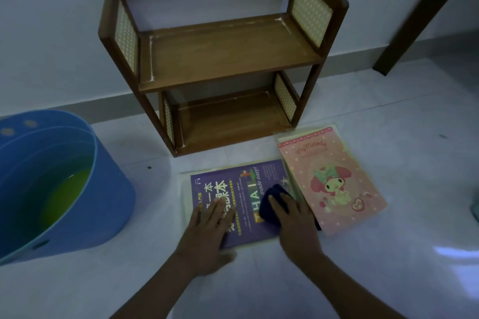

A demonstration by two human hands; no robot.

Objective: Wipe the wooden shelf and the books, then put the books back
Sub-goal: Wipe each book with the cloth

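A small two-tier wooden shelf [223,59] with woven side panels stands against the wall, both tiers holding nothing. In front of it on the floor lies a purple book [248,186]. A pink book [334,179] lies beside it to the right, on top of other thin books. My left hand [210,225] rests flat on the purple book's lower left part, fingers spread. My right hand [293,217] presses a dark blue cloth [272,202] onto the purple book's right side.
A blue bucket [103,189] with greenish liquid inside stands on the floor at the left. A dark wooden furniture leg [414,23] slants down at the upper right. The floor is pale tile.
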